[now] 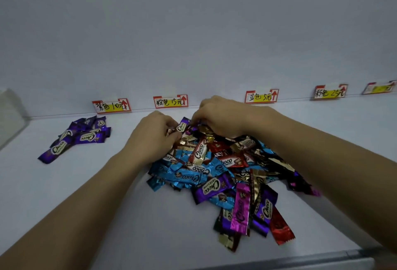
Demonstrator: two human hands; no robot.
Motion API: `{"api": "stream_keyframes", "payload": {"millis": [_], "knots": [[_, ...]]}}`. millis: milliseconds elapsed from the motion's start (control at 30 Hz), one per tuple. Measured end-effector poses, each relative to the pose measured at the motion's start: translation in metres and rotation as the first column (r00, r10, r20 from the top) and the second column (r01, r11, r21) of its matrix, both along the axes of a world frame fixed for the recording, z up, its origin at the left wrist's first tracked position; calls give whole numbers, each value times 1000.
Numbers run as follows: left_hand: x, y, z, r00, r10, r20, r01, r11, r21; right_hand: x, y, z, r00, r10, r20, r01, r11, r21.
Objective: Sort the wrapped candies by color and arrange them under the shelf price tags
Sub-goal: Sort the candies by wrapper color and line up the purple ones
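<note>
Atop the pile, left hand and right hand are pinching a purple candy — fingers curled. Purples are lying leftward.

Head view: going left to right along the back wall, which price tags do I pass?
In order: purple 10 tag → brown 15 tag → blue 5 tag → pink 25 tag → fifth tag, too blurred to read.
</note>
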State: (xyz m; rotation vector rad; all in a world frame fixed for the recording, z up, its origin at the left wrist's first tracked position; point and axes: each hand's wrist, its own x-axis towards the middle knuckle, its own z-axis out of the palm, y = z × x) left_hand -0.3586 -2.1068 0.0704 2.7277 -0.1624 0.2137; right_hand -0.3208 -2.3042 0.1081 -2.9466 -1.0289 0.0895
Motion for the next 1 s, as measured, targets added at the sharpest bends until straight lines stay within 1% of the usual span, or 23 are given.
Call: {"api": "stream_keyframes", "payload": {"millis": [67,133,200,333,400,500,600,700,800,867,900,1000], "knots": [[-2,3,1,999,17,-37,-21,995,-99,7,2,0,999,4,-44,-5,1000,-30],[-4,7,2,997,8,-78,-23,981,-191,9,1,3,998,12,-63,-13,1000,-16],[-7,9,3,997,-10,-76,-7,976,-218,9,-2,7,997,14,-77,-14,1000,3],[-11,8,4,998,-46,-50,33,973,-227,2,-18,13,995,1,-101,2,1000,27],[-12,6,4,1000,-28,-13,24,969,-245,-1,-25,13,997,-10,-78,19,993,116],[-15,5,5,998,43,41,-30,957,-287,-3,-30,9,998,-58,-11,58,945,322],[-19,13,10,988,121,93,-85,943,-323,-7,-28,2,996,-90,15,74,900,429],[-26,28,19,986,144,86,-109,939,-326,-12,-22,4,989,-128,-71,146,843,518],[-39,50,25,984,157,79,-131,956,-264,-18,-12,11,972,-81,-222,200,782,590],[-52,73,25,978,198,60,-178,955,-237,-21,-1,16,942,-23,-335,229,774,591],[-59,87,24,971,233,46,-215,945,-248,-22,8,18,930,-1,-367,233,775,587],[-80,131,17,926,374,60,-342,893,-293,-20,46,21,917,29,-398,229,780,583]]}}
